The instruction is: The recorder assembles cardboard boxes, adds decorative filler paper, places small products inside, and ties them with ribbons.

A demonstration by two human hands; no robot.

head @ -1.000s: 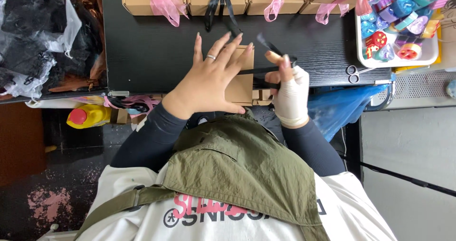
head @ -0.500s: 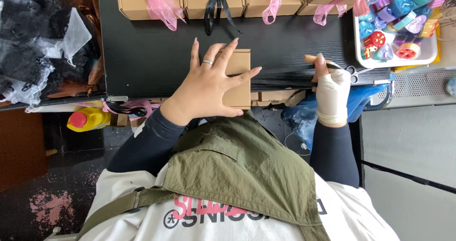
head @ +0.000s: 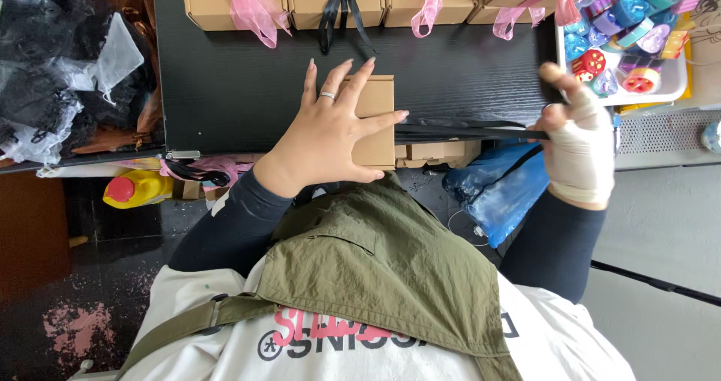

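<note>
Since the earlier frames the right hand point(head: 578, 144) has travelled out to the right, away from the small cardboard box point(head: 375, 122), drawing the black ribbon point(head: 466, 131) into a long taut line between box and hand. The left hand point(head: 334, 129) has stayed pressed on top of the box.

That box sits at the near edge of the black table point(head: 225, 88), directly in front of the person. The left hand lies flat over it, fingers point(head: 353, 77) spread wide and straight, a ring on one of them, palm pinning the lid rather than gripping anything. The right hand, wrapped in a pale bandage or glove, is closed around the ribbon's end to the right of the box, with one finger sticking up; the ribbon runs from under the left hand across to it.

Beyond the box, along the table's far edge, stands a row of finished cardboard boxes point(head: 225, 1), tied with pink ribbon and one with black. To the far right of the box is a white tray of bright wrapped sweets point(head: 631, 43). Left of the box, past the table's side, lie black mesh pouches point(head: 52, 65). Below it, near the floor, are a yellow bottle with a red cap point(head: 139, 189) and a blue plastic bag point(head: 499, 189)
</note>
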